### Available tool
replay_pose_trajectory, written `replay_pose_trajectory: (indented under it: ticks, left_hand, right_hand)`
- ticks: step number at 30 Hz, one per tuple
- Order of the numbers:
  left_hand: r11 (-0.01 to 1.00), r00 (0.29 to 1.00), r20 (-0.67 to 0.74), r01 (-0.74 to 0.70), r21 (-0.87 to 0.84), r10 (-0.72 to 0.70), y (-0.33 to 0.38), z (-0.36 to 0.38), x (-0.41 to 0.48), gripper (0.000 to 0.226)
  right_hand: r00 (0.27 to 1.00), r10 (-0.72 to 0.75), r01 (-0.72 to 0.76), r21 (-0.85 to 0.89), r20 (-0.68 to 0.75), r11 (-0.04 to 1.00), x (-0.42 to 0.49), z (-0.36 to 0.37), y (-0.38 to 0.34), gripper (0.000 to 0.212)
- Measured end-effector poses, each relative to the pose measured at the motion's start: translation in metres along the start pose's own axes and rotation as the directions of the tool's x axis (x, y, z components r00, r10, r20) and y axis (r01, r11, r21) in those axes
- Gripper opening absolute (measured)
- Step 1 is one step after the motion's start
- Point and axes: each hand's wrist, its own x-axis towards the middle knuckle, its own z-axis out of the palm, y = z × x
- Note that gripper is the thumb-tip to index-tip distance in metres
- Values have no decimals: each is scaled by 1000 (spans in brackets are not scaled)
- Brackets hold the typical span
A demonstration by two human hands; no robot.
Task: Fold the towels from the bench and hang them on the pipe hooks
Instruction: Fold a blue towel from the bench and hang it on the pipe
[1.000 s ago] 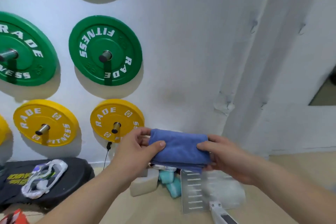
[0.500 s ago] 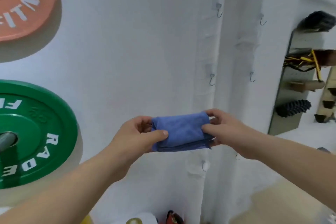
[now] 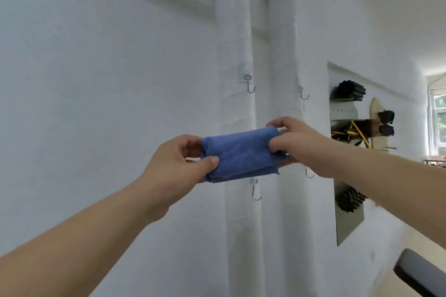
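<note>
A folded blue towel [image 3: 241,154] is held in the air in front of two white wrapped vertical pipes [image 3: 237,31]. My left hand [image 3: 178,164] pinches its left end between thumb and fingers. My right hand [image 3: 296,144] grips its right end. Small metal hooks are fixed on the pipes: an upper left hook [image 3: 322,85] no, the upper left hook [image 3: 249,85] and the upper right hook [image 3: 303,94] sit above the towel, a lower hook [image 3: 255,190] hangs just below it, and another lower hook [image 3: 309,173] is partly hidden by my right wrist.
A recessed wall rack [image 3: 350,152] to the right holds black brush-like items and yellow cords. A dark padded bench corner [image 3: 420,270] shows at the bottom right. A window [image 3: 438,123] is at the far right. White wall fills the left.
The view has swung up and to the right, from the weight plates to the pipes. Both hands have kept hold of the towel and lifted it up among the hooks.
</note>
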Motion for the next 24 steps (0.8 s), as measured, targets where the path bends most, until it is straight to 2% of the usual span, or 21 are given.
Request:
replay_pose_trajectory:
  ticks: [3, 6, 11, 13, 15, 20, 24]
  left_hand:
    - [996, 993, -77, -89, -11, 88, 21, 12, 41, 27]
    - [989, 983, -108, -147, -4, 146, 43, 31, 81, 29]
    - [978, 964, -167, -207, 28, 209, 76, 72, 144, 35]
    - [975, 955, -197, -221, 26, 221, 87, 82, 168, 35]
    - [977, 948, -240, -212, 7, 207, 96, 87, 188, 34]
    - [993, 923, -368, -116, 2, 108, 94, 90, 219, 35]
    - [996, 910, -406, -90, -2, 82, 84, 98, 229, 35]
  right_hand:
    - [978, -200, 201, 12, -58, 980, 36, -23, -11, 55]
    - [925, -355, 350, -60, -135, 935, 69, -48, -13, 51]
    - [778, -578, 519, -266, -247, 812, 126, -83, -13, 33]
    - [731, -624, 566, -265, -276, 781, 152, -91, -14, 32]
    - [728, -629, 590, -218, -274, 777, 173, -94, -14, 33]
    - [785, -560, 561, -82, -265, 824, 215, -84, -9, 26]
    - [831, -508, 530, 41, -227, 847, 237, -74, -2, 24]
